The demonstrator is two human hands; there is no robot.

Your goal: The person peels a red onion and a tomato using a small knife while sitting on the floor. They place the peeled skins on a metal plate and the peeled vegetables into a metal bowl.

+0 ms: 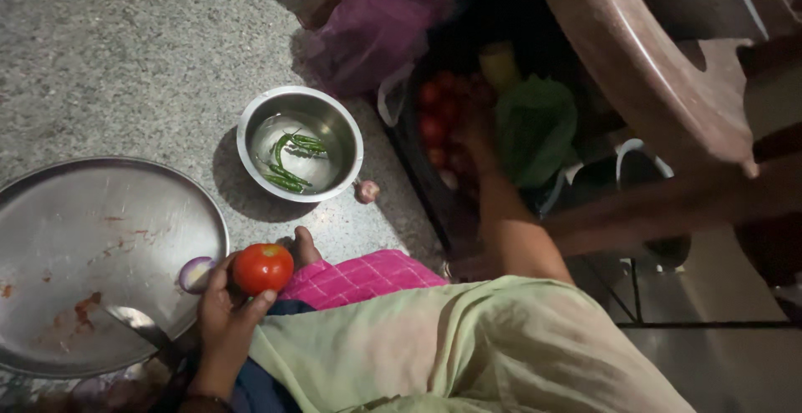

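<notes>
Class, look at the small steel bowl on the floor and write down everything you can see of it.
The steel bowl is round, shiny and upright on the speckled stone floor, just beyond the large steel plate. It holds shallow clear water with several green chillies lying in it. Its rim is plain and rolled, and it casts a shadow to its left. No hand touches it. A small onion lies close beside its right edge.

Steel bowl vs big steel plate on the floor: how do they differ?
The steel bowl is small and deep; the steel plate is wide and nearly flat. The bowl holds water and green chillies; the plate holds no water, only reddish smears. The plate runs off the picture's left edge; the bowl shows whole. Both are round, shiny metal on the speckled floor.
</notes>
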